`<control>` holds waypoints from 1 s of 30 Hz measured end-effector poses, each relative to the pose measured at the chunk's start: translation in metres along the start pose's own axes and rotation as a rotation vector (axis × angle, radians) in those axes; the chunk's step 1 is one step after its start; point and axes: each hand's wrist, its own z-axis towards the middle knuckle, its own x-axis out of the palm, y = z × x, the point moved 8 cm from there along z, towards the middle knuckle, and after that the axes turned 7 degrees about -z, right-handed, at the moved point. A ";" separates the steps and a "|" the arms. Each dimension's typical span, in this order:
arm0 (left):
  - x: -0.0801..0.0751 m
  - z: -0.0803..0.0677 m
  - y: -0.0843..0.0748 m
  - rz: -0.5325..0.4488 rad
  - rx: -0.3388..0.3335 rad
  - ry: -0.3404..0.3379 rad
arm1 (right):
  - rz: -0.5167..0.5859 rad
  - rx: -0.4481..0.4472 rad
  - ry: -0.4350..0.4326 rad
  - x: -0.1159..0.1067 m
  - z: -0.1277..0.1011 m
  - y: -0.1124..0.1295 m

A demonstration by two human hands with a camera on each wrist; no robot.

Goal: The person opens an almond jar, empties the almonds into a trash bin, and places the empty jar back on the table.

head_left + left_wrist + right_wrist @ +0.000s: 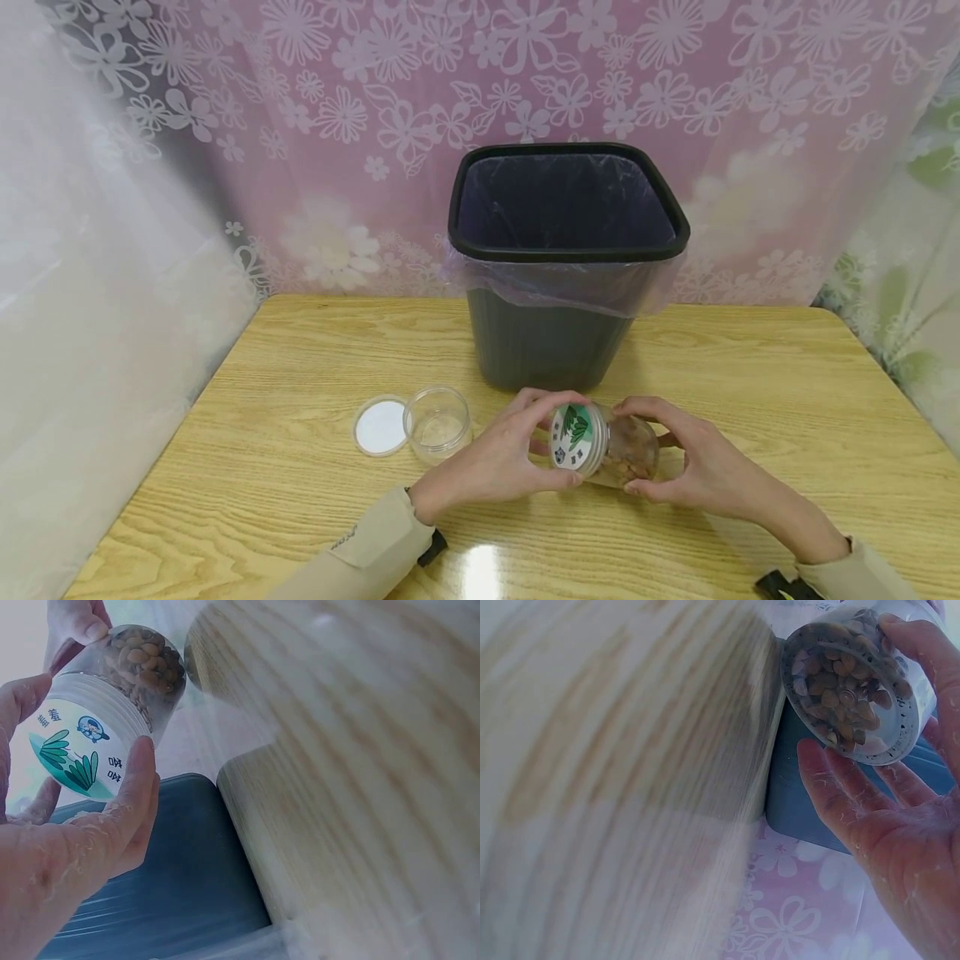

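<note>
**Both hands on the nut jar, in front of the bin**

Left hand (495, 462) pinches the lid (576, 437); my right hand (693, 467) curls round the jar (626, 454), held sideways just above the table (750, 375), before the bin (562, 250). It looks light, slick plastic; I'd grip lid rim and body. Left of the bin: an empty jar (438, 421) and loose lid (380, 426).
</note>
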 end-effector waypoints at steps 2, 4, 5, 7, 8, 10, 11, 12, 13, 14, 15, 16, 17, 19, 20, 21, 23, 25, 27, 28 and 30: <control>0.000 0.000 0.001 0.000 -0.005 -0.001 | -0.002 0.002 0.000 0.000 0.000 0.000; 0.000 0.000 0.001 -0.004 -0.011 -0.001 | -0.006 0.001 -0.001 0.000 0.000 0.001; 0.000 -0.001 0.001 -0.008 -0.014 -0.001 | -0.003 0.003 -0.001 0.000 -0.001 0.000; 0.001 -0.001 0.001 -0.013 -0.015 0.000 | -0.005 0.004 0.001 0.000 -0.001 0.001; 0.001 -0.001 0.001 -0.012 -0.012 0.001 | -0.005 0.008 0.003 0.000 -0.001 0.000; 0.001 0.000 0.000 0.000 0.002 0.004 | -0.005 0.012 0.005 0.000 -0.001 -0.001; 0.001 0.000 -0.001 0.010 0.010 0.005 | -0.003 0.014 0.005 0.001 -0.001 -0.001; 0.001 0.000 -0.001 0.024 0.019 0.006 | -0.005 0.013 0.005 0.001 0.000 -0.001; 0.001 0.000 -0.002 0.034 0.027 0.008 | -0.006 0.011 0.004 0.001 0.000 -0.001; 0.001 0.000 -0.003 0.049 0.037 0.009 | -0.006 0.011 0.006 0.001 0.000 -0.001; 0.001 0.000 -0.003 0.060 0.046 0.010 | -0.006 0.011 0.006 0.001 0.000 -0.001; 0.000 0.000 -0.004 0.069 0.053 0.011 | -0.004 0.013 0.007 0.001 0.000 -0.001; 0.000 0.000 -0.004 0.077 0.060 0.012 | 0.000 0.018 0.009 0.001 0.000 -0.002; 0.000 0.001 -0.006 0.088 0.082 0.013 | 0.005 0.022 0.013 0.002 0.000 -0.002; 0.000 0.001 -0.006 0.098 0.095 0.011 | 0.007 0.025 0.015 0.002 0.000 -0.002; 0.000 0.001 -0.007 0.105 0.106 0.009 | 0.005 0.021 0.014 0.002 0.000 -0.002; 0.000 0.002 -0.009 0.125 0.129 0.004 | 0.004 0.019 0.013 0.001 0.000 -0.001; 0.000 0.002 -0.010 0.141 0.147 -0.003 | 0.002 0.019 0.009 0.001 0.000 -0.001; 0.000 0.003 -0.010 0.150 0.154 -0.007 | 0.000 0.019 0.008 0.000 0.001 -0.001; 0.000 0.003 -0.010 0.150 0.154 -0.008 | 0.000 0.023 0.010 0.001 0.001 -0.001; 0.000 0.003 -0.010 0.147 0.153 -0.008 | 0.000 0.030 0.013 0.001 0.001 -0.002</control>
